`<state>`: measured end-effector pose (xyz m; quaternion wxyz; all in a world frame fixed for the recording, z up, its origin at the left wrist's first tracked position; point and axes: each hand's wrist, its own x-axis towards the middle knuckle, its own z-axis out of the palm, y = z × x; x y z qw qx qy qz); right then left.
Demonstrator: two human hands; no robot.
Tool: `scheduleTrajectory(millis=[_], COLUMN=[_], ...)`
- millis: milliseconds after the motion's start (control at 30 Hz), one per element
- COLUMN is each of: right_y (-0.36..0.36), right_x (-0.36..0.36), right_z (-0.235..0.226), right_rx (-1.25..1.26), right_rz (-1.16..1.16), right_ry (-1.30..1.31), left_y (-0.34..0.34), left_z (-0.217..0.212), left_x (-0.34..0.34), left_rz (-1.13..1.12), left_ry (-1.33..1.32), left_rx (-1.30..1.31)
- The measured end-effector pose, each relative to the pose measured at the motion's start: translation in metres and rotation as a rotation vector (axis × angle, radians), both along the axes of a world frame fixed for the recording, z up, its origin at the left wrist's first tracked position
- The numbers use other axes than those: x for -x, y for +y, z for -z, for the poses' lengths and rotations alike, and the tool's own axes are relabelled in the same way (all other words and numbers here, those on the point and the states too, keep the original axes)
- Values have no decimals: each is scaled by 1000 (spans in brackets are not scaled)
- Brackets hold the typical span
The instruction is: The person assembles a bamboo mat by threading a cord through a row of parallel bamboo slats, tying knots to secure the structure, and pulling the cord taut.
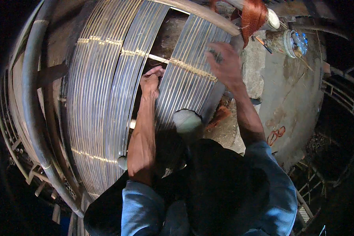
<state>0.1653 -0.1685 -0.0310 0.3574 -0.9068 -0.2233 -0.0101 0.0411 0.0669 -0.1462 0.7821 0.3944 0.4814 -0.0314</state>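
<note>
A seat of long dark slats with pale edges [92, 90] spreads beneath my arms, crossed by rows of pale binding. An open gap runs between the middle slat panel [133, 59] and the right slat panel [190, 67]. In that gap my left hand [150, 80] is closed, fingertips together by a pale crossbar [158, 58]; what it grips, if anything, is too small to make out. A thin dark strand loops near those fingertips. Above the right panel's outer edge, my right hand [226, 65] is raised with bent fingers, smeared by motion, so its hold is unclear.
A thick curved pole [208, 16] borders the far side, and a grey pole [31, 90] bends along the left. Reddish-brown fibre [253, 17] hangs at the far right. Beyond it a bucket [289, 43] lies tipped, with blue-capped bottles. Reddish cord [276, 135] rests on the floor.
</note>
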Motion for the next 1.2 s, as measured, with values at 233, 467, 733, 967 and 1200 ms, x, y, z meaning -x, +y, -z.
scheduleTrajectory(millis=[233, 467, 733, 967, 1200], right_y=[126, 160, 154, 29, -109], right_x=[-47, -51, -66, -112, -107], right_z=[27, 41, 51, -73, -195], right_rx=[158, 755, 608, -523, -1218], right_rz=[-402, -587, -715, -304, -169], right_ry=[111, 427, 345, 750, 620], left_y=[-5, -8, -4, -2, 2], left_z=[18, 2, 0, -6, -24], left_x=[-20, -34, -25, -17, -25], left_rz=[-85, 43, -13, 38, 132], left_ry=[-131, -93, -88, -25, -19], left_rx=[40, -58, 43, 47, 147])
